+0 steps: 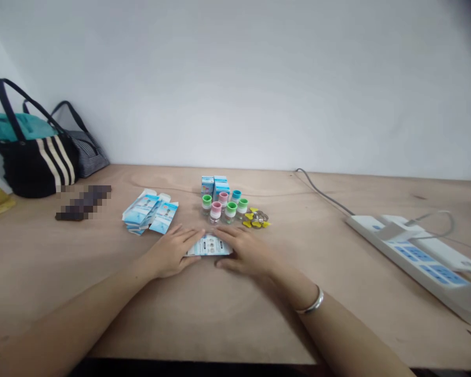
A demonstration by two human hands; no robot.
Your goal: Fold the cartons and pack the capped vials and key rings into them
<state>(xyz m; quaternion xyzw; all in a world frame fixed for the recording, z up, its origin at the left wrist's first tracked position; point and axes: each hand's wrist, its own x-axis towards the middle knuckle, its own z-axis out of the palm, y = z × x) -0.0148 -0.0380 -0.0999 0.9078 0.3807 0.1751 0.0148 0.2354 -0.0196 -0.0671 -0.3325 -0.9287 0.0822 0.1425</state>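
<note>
My left hand (168, 251) and my right hand (245, 252) lie flat on the wooden table (337, 251), fingers stretched out. Both press on the ends of a small flattened white-and-blue carton (209, 245) between them. Just beyond it stand several small vials with green, pink and blue caps (224, 206). Behind those are two upright blue boxes (215, 186). A silver bangle circles my right wrist.
A pile of flat blue cartons (149, 212) lies left of the vials. Yellow tags with metal rings (256, 218) sit to their right. White power strips (419, 254) run along the right. Two bags (35, 157) stand at the far left by the wall.
</note>
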